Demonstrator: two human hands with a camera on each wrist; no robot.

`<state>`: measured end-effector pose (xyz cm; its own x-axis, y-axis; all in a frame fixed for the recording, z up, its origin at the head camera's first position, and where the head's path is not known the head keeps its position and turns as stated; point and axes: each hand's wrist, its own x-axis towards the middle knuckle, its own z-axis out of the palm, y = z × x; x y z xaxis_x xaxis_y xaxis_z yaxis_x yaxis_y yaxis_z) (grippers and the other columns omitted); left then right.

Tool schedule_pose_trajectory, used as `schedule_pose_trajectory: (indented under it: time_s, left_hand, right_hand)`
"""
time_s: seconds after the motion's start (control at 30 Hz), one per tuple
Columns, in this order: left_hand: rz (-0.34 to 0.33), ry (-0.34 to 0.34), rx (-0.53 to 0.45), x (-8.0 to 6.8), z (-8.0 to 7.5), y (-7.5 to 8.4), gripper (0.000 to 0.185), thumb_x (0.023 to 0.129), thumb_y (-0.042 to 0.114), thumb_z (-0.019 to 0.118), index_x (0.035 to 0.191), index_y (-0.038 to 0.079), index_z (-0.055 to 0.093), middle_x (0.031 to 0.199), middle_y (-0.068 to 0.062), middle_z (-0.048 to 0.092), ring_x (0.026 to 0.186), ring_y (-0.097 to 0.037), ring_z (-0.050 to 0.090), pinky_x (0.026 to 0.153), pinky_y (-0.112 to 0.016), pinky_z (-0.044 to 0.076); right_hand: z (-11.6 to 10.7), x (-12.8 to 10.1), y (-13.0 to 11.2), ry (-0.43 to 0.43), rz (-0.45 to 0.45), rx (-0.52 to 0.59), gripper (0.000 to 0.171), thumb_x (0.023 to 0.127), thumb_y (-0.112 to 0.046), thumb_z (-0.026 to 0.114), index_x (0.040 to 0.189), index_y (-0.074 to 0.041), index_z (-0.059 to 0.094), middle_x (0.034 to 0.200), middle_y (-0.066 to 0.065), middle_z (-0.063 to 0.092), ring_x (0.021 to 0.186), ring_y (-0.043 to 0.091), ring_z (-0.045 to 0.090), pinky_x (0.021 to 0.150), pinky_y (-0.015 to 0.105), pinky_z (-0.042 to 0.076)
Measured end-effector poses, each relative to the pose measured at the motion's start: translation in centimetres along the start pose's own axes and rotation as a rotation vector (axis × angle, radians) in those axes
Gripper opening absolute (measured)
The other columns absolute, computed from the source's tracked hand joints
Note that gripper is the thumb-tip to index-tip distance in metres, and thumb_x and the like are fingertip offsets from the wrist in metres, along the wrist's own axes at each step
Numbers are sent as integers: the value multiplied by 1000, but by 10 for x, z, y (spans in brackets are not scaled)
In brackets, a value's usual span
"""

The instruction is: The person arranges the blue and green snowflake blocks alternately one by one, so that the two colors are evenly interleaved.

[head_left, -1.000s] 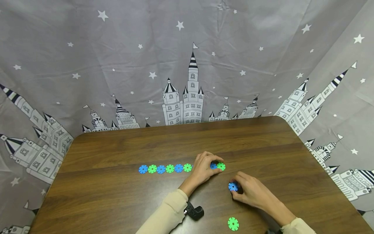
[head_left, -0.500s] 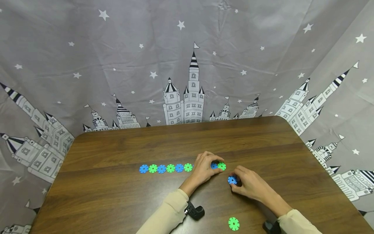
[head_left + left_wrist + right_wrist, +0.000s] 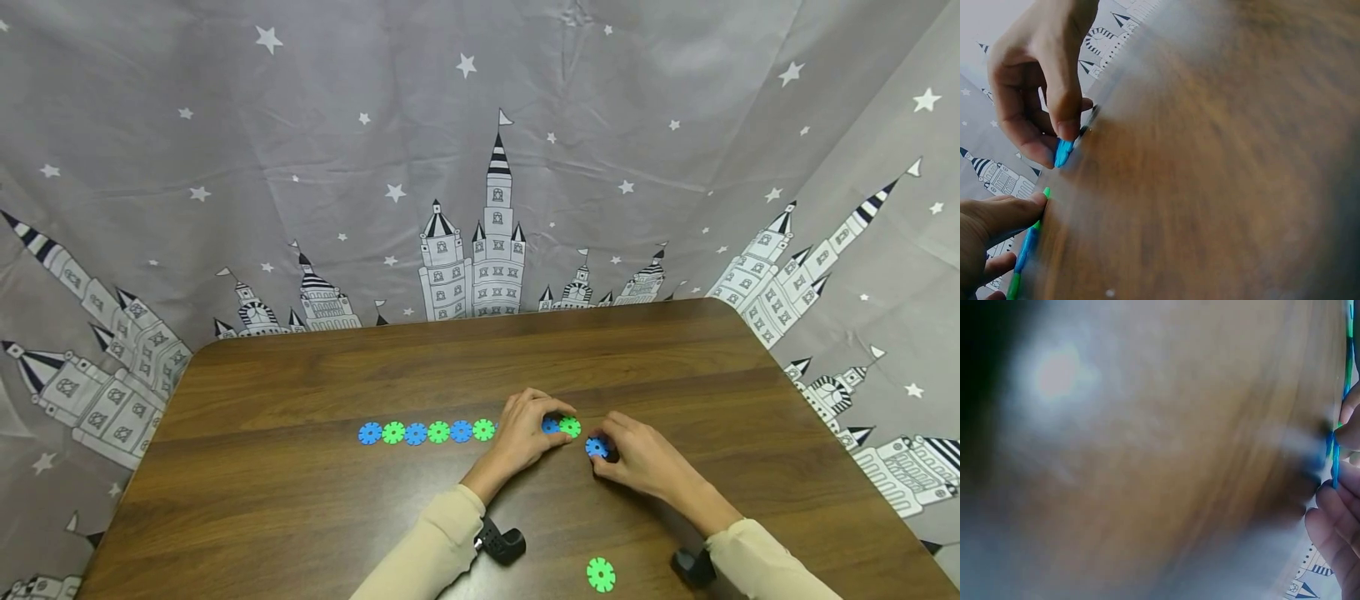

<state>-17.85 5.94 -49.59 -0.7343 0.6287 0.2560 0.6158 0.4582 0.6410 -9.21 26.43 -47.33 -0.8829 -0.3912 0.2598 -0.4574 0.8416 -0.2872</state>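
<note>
A row of notched plastic discs, alternating blue and green, lies on the table; its leftmost piece is a blue disc (image 3: 370, 432). My left hand (image 3: 525, 427) arches over the right part of the row and hides some of it. Its thumb and fingers hold the edges of the green disc (image 3: 571, 427) at the row's right end. Just right of that, my right hand (image 3: 641, 457) pinches a loose blue disc (image 3: 597, 447) between thumb and fingers. In the left wrist view this blue disc (image 3: 1064, 152) is tilted, with a small gap between it and the row.
One loose green disc (image 3: 601, 575) lies near the table's front edge. Black wrist devices sit below each sleeve, one by the left wrist (image 3: 504, 543) and one by the right (image 3: 693, 568). Behind the wooden table (image 3: 300, 508) hangs a grey castle-print curtain (image 3: 337, 125).
My right hand has moved away from me over the table with the blue disc, up close to the row's right end. The left hand has stayed in place.
</note>
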Motion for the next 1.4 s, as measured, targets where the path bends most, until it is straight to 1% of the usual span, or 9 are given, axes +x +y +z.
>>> schedule_pose_trajectory:
  time_s: [0.1, 0.27, 0.73, 0.93, 1.1, 1.27, 1.4]
  left_hand:
    - [4, 3, 0, 0, 0, 0, 34, 78, 30, 83, 111, 22, 75, 108, 9, 71, 106, -12, 55, 103, -40, 35]
    - [4, 3, -3, 0, 0, 0, 34, 79, 29, 83, 110, 22, 75, 107, 8, 71, 106, -12, 55, 103, -41, 36]
    - [9, 10, 9, 0, 1, 0, 34, 78, 29, 84, 110, 23, 76, 107, 9, 72, 106, -12, 55, 104, -40, 35]
    - [18, 18, 19, 0, 1, 0, 34, 77, 29, 84, 109, 23, 76, 107, 9, 72, 105, -12, 55, 102, -40, 36]
    - [17, 17, 31, 0, 1, 1, 34, 77, 30, 84, 109, 24, 76, 107, 9, 72, 106, -12, 55, 100, -39, 37]
    - [16, 14, 22, 0, 0, 1, 34, 77, 30, 84, 109, 24, 76, 107, 8, 72, 106, -12, 55, 101, -40, 37]
    - [25, 28, 19, 0, 0, 1, 34, 76, 29, 84, 108, 23, 76, 105, 8, 72, 104, -12, 55, 101, -40, 37]
  right_hand:
    - [0, 3, 2, 11, -2, -18, 25, 77, -15, 77, 96, -2, 68, 85, -2, 57, 68, 2, 47, 58, 22, 46]
    - [-1, 9, 6, 1, 25, -35, 25, 76, -15, 78, 96, -4, 68, 86, -2, 58, 70, 5, 50, 61, 26, 49]
    - [-3, 19, 8, -29, 106, -10, 24, 77, -16, 77, 97, -5, 68, 89, 0, 60, 73, 8, 53, 65, 29, 50]
    - [-2, 22, 8, -25, 113, -9, 24, 77, -15, 78, 97, -5, 70, 90, 0, 60, 72, 8, 52, 65, 30, 50]
    - [-1, 24, 7, -28, 118, -16, 26, 78, -15, 78, 101, -4, 71, 91, 1, 61, 73, 11, 55, 66, 32, 51]
    - [-1, 25, 5, -23, 125, -16, 26, 79, -14, 77, 103, -4, 72, 93, 2, 62, 75, 13, 56, 67, 34, 51]
    - [-1, 25, 4, -21, 134, -19, 25, 80, -14, 77, 103, -5, 72, 94, 2, 62, 77, 14, 58, 68, 35, 51]
